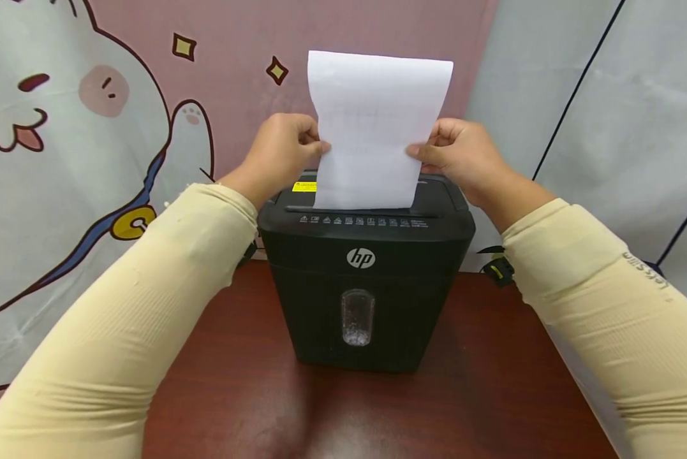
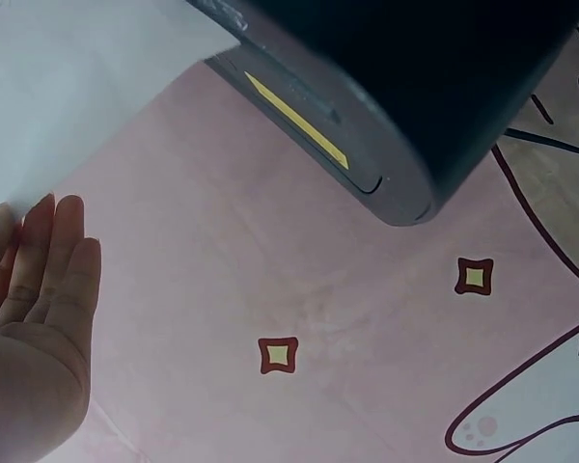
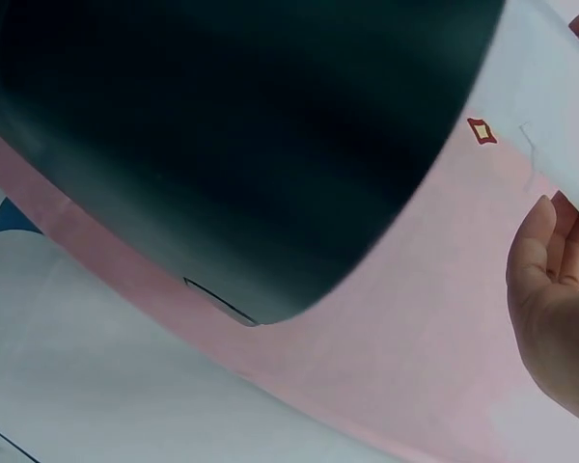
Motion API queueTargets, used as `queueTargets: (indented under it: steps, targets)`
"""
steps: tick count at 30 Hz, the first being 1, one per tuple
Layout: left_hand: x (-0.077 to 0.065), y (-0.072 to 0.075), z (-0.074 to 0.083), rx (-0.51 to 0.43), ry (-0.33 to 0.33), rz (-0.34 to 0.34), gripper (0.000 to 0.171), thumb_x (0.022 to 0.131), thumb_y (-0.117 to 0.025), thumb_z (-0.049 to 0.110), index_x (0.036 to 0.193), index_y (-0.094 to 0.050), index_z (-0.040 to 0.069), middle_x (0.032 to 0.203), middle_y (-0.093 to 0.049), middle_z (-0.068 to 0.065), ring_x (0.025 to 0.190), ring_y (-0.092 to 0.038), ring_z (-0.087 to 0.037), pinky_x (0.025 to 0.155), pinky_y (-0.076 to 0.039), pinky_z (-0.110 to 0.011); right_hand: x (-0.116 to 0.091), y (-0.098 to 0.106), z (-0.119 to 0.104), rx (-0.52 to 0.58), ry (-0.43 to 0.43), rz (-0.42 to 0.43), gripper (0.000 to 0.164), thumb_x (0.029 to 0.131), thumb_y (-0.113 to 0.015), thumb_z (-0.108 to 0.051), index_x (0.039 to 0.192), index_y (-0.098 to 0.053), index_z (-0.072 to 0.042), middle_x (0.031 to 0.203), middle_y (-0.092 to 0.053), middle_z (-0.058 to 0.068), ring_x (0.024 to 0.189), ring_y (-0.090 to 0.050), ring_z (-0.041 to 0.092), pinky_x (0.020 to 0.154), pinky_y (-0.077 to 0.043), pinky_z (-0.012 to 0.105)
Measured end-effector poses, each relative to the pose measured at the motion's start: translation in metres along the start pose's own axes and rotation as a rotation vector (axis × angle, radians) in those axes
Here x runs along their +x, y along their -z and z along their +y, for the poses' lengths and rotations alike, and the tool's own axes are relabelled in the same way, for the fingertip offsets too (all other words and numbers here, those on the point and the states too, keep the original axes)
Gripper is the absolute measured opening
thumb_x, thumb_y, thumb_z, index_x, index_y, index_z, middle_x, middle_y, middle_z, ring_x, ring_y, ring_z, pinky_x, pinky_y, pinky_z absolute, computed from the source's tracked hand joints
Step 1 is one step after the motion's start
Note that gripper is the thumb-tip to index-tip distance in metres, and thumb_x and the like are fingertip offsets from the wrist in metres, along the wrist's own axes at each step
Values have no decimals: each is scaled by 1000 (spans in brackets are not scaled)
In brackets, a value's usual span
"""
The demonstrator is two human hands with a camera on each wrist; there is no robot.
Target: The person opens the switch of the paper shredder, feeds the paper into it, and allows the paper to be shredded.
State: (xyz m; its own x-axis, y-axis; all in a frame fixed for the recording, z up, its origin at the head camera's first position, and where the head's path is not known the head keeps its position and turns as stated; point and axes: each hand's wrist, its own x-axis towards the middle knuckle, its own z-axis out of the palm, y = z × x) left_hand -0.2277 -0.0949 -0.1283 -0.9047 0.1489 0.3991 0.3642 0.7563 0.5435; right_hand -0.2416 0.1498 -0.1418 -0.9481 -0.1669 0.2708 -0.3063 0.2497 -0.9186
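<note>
A white sheet of paper stands upright with its lower edge at the slot of a black HP paper shredder. My left hand pinches the sheet's left edge between thumb and fingers. On the opposite edge, my right hand pinches it at about the same height. In the left wrist view the left hand holds the paper beside the shredder top. The right wrist view shows the right hand at the paper's edge, its fingertips partly cut off by the frame.
The shredder stands on a reddish-brown table. Its small window shows shredded bits at the bottom. A yellow label lies on its top. Behind hangs a pink and white cartoon cloth. A dark object sits right of the shredder.
</note>
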Motion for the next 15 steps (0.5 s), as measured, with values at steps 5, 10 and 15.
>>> queueTargets:
  steps: [5, 10, 15]
  targets:
    - [-2, 2, 2, 2, 9, 0, 20, 96, -62, 17, 82, -58, 3, 78, -53, -7, 73, -43, -18, 63, -35, -27, -2, 0, -4, 8, -2, 2, 10, 86, -73, -11, 79, -67, -12, 81, -71, -11, 82, -63, 7, 69, -53, 19]
    - [-4, 1, -1, -3, 29, -23, 19, 96, -61, 17, 84, -59, 3, 81, -56, -9, 73, -44, -19, 62, -37, -28, -3, -2, -3, -27, -19, -4, 9, 86, -74, -13, 79, -68, -13, 82, -71, -9, 84, -62, 8, 71, -53, 21]
    - [-5, -1, -4, 10, 38, -46, 19, 96, -61, 17, 83, -58, 3, 79, -55, -6, 70, -44, -18, 60, -36, -28, -2, -4, 0, -89, -24, -12, 5, 86, -73, -13, 88, -69, -10, 83, -70, -9, 86, -62, 8, 76, -54, 23]
